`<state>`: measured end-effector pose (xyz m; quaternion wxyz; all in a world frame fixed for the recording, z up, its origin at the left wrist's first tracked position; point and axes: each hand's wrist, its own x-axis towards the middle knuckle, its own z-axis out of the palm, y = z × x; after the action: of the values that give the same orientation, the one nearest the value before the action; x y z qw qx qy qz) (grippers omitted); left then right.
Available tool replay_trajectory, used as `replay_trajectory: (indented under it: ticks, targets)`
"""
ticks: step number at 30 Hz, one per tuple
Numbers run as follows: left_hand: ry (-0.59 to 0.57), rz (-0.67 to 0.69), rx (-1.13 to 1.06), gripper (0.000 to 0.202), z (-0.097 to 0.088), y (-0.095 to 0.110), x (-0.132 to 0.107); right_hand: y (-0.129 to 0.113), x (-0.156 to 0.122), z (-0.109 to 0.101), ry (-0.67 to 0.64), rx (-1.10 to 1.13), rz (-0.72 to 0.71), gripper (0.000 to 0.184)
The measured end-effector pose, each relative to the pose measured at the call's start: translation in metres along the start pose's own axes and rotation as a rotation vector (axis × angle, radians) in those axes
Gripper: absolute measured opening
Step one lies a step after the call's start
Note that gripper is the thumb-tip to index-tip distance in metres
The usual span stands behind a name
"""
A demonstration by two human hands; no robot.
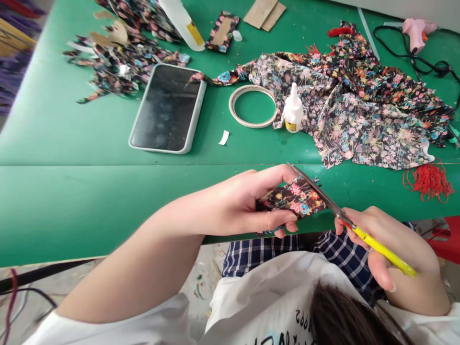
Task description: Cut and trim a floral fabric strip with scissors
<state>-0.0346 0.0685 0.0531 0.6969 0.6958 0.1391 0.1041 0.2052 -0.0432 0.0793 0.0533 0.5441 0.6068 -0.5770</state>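
Observation:
My left hand (251, 201) is closed around a small dark floral fabric piece (296, 197), thumb on its near side and index finger along its far edge. In my right hand (373, 239) is a pair of scissors (381, 249) with yellow handles. Its metal blades lie along the right edge of the fabric piece, with the tips close to my left index finger. Whether the blades are parted is hard to make out. Both hands are over the near edge of the green table (72, 206).
Beyond my hands lie a phone (165, 108), a tape roll (235, 117), a small glue bottle (293, 112) and floral cloth (345, 124). Red tassel threads (429, 182) are at right, fabric scraps (122, 72) far left, and a pink glue gun (417, 33) with a black cord far right.

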Motion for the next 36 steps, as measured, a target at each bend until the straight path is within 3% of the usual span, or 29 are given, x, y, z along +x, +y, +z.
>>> replay_trajectory:
  ticks: [8, 14, 24, 30, 36]
  targets:
    - [0.002, 0.012, 0.005, 0.01, 0.001, -0.001, -0.001, -0.007, -0.002, -0.001, -0.024, 0.071, 0.029, 0.006]
    - [0.015, 0.011, 0.006, 0.011, 0.001, -0.001, 0.0, -0.008, -0.002, -0.001, -0.029, 0.142, 0.029, 0.002]
    - [0.002, 0.025, 0.025, 0.007, 0.0, 0.001, 0.001, 0.019, 0.006, 0.012, -0.017, 0.288, 0.03, 0.012]
    - [0.025, -0.02, -0.05, 0.01, 0.0, 0.002, 0.001, 0.013, 0.002, 0.009, -0.001, 0.318, -0.029, 0.023]
    - [0.053, -0.046, -0.013, 0.01, -0.001, 0.003, 0.001, 0.004, -0.002, 0.004, 0.026, 0.374, 0.086, 0.019]
